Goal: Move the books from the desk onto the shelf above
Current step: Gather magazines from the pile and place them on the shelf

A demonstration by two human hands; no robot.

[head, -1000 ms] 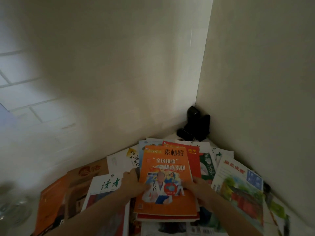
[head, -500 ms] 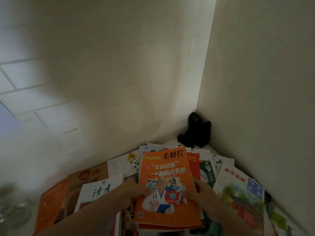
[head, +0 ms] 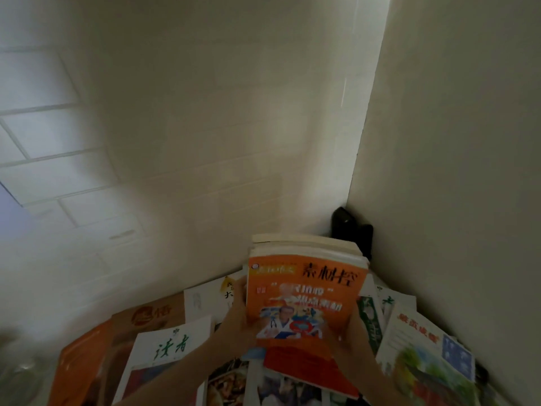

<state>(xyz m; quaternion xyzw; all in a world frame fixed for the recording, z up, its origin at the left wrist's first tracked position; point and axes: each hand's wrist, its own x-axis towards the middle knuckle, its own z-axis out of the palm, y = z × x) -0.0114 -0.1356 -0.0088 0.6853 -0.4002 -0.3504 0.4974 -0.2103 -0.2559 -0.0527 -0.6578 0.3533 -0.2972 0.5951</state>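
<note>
Both hands hold a stack of books (head: 306,291), orange cover on top, raised clear of the desk and tilted toward the camera: the left hand (head: 237,313) grips its left edge with fingers curled round it, and the right hand (head: 357,332) grips its right edge likewise. Below and around the stack, more magazines (head: 172,345) lie spread flat over the desk, overlapping one another. A dark object (head: 351,230) stands in the wall corner behind the stack; its nature cannot be determined.

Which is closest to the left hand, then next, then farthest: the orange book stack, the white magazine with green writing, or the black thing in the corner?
From the left hand:
1. Orange book stack, gripped by it.
2. White magazine with green writing, lying lower left.
3. Black thing, far back in the corner.
</note>
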